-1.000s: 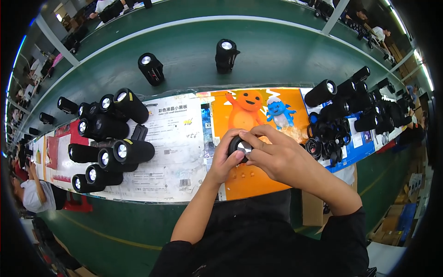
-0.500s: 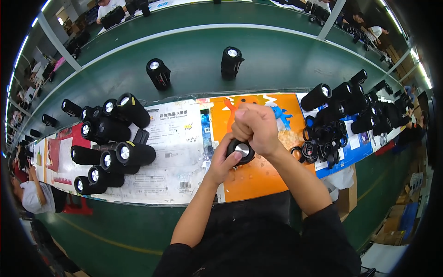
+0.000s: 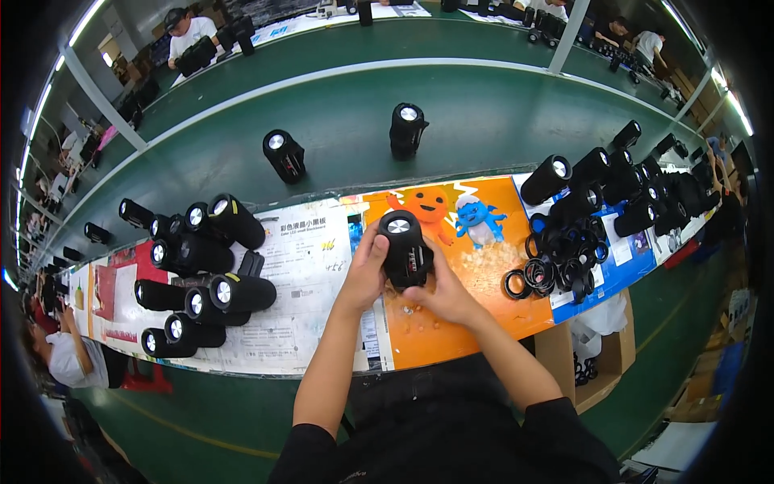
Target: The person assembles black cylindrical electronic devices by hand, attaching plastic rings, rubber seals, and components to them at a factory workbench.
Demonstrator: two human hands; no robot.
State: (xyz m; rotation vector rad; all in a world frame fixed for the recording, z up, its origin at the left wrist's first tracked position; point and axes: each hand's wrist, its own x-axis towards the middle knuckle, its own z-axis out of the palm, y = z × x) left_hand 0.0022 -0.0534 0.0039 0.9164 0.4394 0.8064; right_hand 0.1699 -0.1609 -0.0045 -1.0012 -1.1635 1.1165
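A black cylindrical portable speaker [image 3: 405, 256], its round silver-centred end tilted up toward me, is held over the orange part of the worktop. My left hand [image 3: 364, 273] wraps its left side. On its lower right, my right hand [image 3: 449, 292] grips it with the thumb along the bottom; some of those fingers are hidden behind the body. Just right of my hands lies a heap of black rings [image 3: 568, 250], with one loose ring [image 3: 515, 284] at its near edge.
Several black speakers [image 3: 242, 294] lie or stand on the white sheet at left. More speakers [image 3: 547, 179] crowd the right side. Two speakers [image 3: 284, 156] [image 3: 408, 131] stand on the green surface beyond the bench. A cardboard box [image 3: 606, 373] sits below the right edge. Other people work farther off.
My right fist has come down from above the speaker and now grips its side. The speaker has turned, so its long body shows. The whole view has shifted slightly.
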